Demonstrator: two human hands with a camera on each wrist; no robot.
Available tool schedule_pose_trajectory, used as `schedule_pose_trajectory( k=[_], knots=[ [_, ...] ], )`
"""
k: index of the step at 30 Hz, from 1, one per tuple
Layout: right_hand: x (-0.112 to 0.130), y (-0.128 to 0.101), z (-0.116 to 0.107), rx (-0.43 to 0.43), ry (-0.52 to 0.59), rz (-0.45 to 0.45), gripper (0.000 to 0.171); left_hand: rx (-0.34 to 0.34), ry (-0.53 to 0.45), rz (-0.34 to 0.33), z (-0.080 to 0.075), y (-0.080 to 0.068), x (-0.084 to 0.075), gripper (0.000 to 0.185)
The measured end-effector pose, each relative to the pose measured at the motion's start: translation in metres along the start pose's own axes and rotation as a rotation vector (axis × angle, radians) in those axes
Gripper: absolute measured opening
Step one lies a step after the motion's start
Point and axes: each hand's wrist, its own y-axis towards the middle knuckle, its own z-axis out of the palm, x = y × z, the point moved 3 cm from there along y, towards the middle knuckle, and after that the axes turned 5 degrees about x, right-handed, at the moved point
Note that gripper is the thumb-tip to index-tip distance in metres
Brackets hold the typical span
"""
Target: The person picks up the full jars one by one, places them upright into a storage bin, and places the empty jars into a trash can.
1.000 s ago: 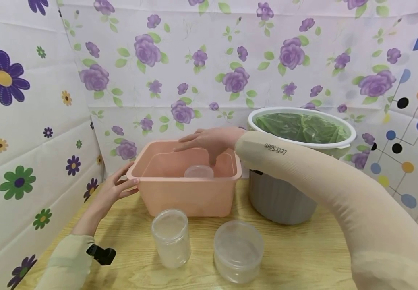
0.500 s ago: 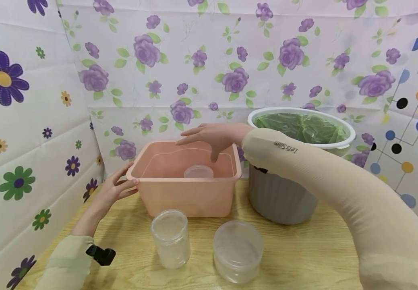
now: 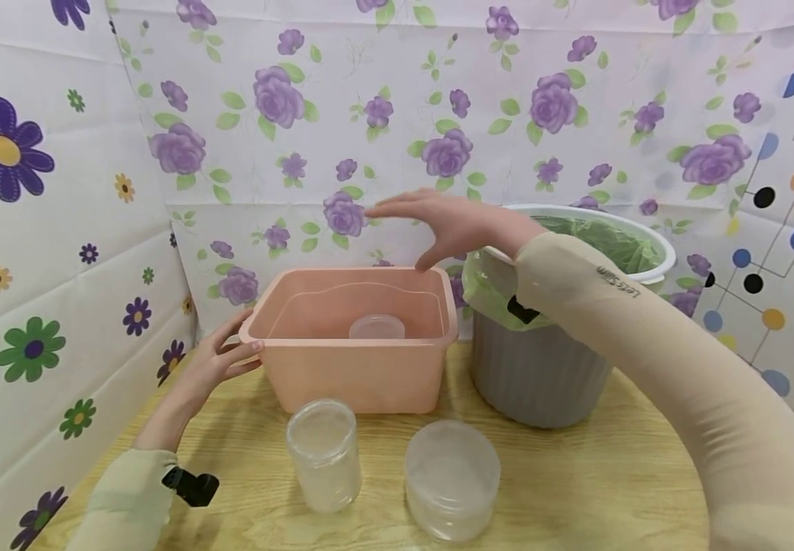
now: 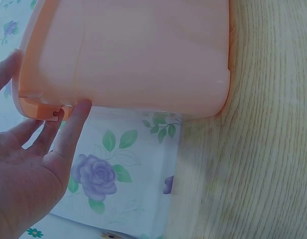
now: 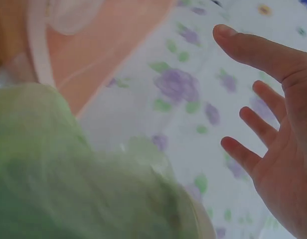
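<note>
A pink plastic basin (image 3: 352,375) stands on the table, with a round clear container (image 3: 377,327) inside it. My left hand (image 3: 221,356) holds the basin's left rim near the front corner. In the left wrist view, fingertips (image 4: 83,107) meet the outer wall under the rim. Above the basin's back right corner, my right hand (image 3: 452,222) hovers with fingers spread and nothing in it. The right wrist view shows that hand's thumb and fingers apart. A tall clear jar (image 3: 324,455) and a wide clear jar (image 3: 452,478) stand in front of the basin.
A grey bin (image 3: 541,375) lined with a green bag (image 3: 624,249) stands right of the basin, partly behind my right forearm. Flower-printed sheets (image 3: 301,153) hang behind and at the left. The table (image 3: 597,474) has a wood grain.
My right hand has risen out of the basin and moved up and to the right. The container inside stays where it was. The left hand keeps its place on the rim.
</note>
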Motion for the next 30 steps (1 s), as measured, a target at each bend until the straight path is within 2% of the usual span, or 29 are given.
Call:
schedule_pose_trajectory(
  k=[7,11,14,19,25,30],
  knots=[
    [-0.007,-0.039,-0.028,-0.231,0.04,0.017,0.093,0.003,0.001,0.0,0.0,0.0,-0.002,0.075],
    [-0.008,-0.061,-0.038,-0.355,0.047,0.013,0.089,0.003,0.001,0.002,0.0,0.0,-0.002,0.074],
    [-0.007,-0.079,-0.041,-0.425,0.059,0.052,0.085,0.002,0.005,0.005,0.0,0.0,-0.001,0.074],
    [-0.005,-0.109,-0.039,-0.56,0.039,0.116,0.075,0.005,0.005,0.009,0.001,0.001,0.0,0.074],
    [-0.002,-0.141,-0.029,-0.777,0.003,0.093,0.058,0.003,0.004,0.011,0.001,0.001,0.001,0.074],
    [-0.006,-0.163,-0.017,-0.897,-0.046,0.076,0.048,0.001,0.0,0.013,0.001,0.001,0.001,0.073]
  ],
)
